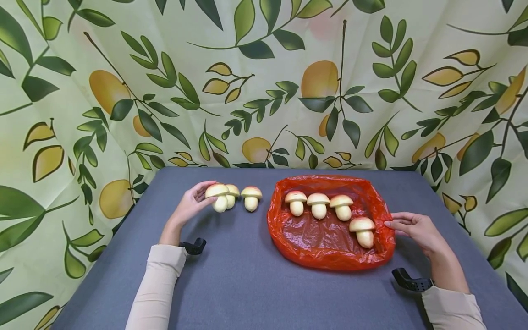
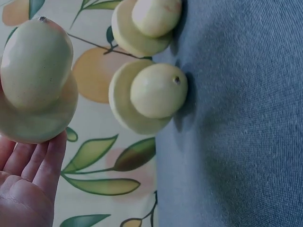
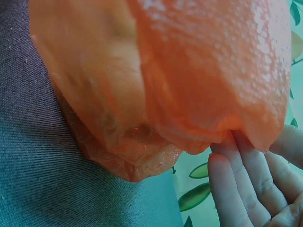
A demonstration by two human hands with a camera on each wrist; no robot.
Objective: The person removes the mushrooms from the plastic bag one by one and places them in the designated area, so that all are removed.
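The head view is brightly lit. Soft shadows are cast on the desk [image 1: 247,293]. The red bag [image 3: 227,61] is dotted with shine.

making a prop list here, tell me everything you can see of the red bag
The red bag looks like thin, crinkled, shiny plastic, partly see-through. It sits on the blue-gray table, right of centre, mouth wide open and facing up, its raised sides forming a rounded, shallow wall. Four mushrooms lie inside: three in a row toward the far side, one nearer the right. The right hand pinches its right edge.
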